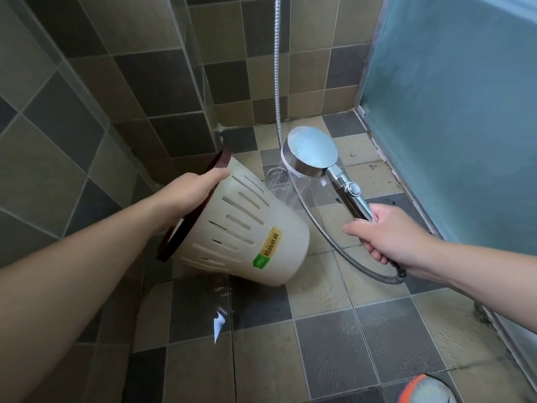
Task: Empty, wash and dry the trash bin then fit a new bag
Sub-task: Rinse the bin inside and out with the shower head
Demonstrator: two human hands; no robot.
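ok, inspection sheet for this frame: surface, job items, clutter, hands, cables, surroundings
Surface: tiled floor, wet, with a drain near the corner.
Job's things: cream slotted trash bin with a dark rim ring, tipped on its side and held off the floor, no bag visible; shower head spraying water downward, beside the bin.
Clutter: small white scrap on the floor below the bin.
Hands: left hand grips the bin's rim; right hand grips the shower head's handle.
Cables: metal shower hose loops under the right hand and runs up the wall.
Surroundings: tiled walls, frosted glass panel, a shoe at bottom right.
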